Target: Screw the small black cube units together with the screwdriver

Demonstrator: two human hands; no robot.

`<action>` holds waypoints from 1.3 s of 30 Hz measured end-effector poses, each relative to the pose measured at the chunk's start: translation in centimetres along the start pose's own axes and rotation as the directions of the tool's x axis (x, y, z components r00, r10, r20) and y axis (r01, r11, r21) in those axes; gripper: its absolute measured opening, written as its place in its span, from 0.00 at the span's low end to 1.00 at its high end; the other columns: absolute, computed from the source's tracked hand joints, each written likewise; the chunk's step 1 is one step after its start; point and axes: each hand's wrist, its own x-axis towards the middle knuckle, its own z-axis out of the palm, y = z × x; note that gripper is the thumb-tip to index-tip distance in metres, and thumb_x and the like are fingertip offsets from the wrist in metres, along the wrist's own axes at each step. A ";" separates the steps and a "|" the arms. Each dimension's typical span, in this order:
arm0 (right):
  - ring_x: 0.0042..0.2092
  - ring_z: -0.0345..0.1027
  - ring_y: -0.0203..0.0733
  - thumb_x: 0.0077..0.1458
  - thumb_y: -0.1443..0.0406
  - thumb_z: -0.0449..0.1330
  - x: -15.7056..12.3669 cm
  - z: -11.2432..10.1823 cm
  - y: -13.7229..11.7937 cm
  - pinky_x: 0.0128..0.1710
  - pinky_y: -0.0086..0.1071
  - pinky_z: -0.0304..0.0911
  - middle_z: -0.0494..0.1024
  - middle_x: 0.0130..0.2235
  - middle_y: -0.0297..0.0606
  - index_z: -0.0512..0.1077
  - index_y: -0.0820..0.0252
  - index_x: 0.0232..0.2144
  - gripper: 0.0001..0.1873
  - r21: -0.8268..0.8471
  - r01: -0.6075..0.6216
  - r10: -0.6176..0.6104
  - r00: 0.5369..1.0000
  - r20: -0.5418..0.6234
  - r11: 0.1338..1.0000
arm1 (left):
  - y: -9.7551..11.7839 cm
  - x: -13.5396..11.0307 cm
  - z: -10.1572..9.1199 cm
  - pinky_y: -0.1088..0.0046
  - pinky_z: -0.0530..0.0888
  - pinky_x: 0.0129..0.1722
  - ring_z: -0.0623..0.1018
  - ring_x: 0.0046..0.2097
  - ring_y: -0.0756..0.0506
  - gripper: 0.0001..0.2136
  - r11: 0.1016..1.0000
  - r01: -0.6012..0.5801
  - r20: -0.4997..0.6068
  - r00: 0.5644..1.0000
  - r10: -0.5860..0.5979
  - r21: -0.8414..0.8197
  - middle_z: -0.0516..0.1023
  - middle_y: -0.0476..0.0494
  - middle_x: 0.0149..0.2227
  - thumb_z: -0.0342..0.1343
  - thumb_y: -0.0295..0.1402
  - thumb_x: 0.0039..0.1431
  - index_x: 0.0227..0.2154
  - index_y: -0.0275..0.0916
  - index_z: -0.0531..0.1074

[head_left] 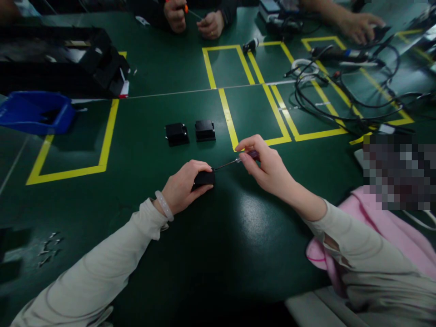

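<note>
My left hand (187,185) is closed around a small black box (204,180) on the green table, thumb and fingers on opposite sides of it. In my right hand (267,165) is a screwdriver (229,164), gripped by its dark purplish handle between thumb and fingers. Its thin shaft points left, and the tip meets the right end of the box, near a small metal screw. Whether the tip sits in the screw head I cannot tell. Two similar black boxes, one on the left (176,133) and one on the right (205,130), stand just beyond my hands with metal screws at their ends.
Loose screws (49,249) lie at the lower left. A blue bin (37,111) and a long black housing (61,61) occupy the left. Tangled cables (327,109) spread at right, near a pink cloth (368,222). Across the table, a co-worker's hands (211,25) hold a tool.
</note>
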 end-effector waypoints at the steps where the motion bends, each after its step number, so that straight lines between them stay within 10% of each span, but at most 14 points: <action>1: 0.26 0.63 0.28 0.65 0.67 0.54 0.0 0.0 0.0 0.28 0.25 0.58 0.69 0.30 0.28 0.66 0.59 0.40 0.02 -0.001 0.001 -0.001 1.000 0.001 1.000 | 0.0 0.0 0.0 0.61 0.74 0.54 0.74 0.52 0.43 0.16 1.000 0.000 0.001 1.000 0.000 0.000 0.72 0.41 0.50 0.59 0.33 0.64 0.52 0.40 0.63; 39: 0.31 0.66 0.34 0.65 0.65 0.50 0.3 -0.1 -0.1 0.34 0.29 0.58 0.70 0.30 0.31 0.65 0.60 0.43 0.07 -0.034 -0.060 0.062 0.997 0.039 0.998 | -0.4 0.4 0.0 0.57 0.74 0.55 0.75 0.53 0.40 0.17 0.999 0.024 0.017 1.000 -0.025 0.047 0.72 0.40 0.51 0.58 0.37 0.65 0.53 0.41 0.62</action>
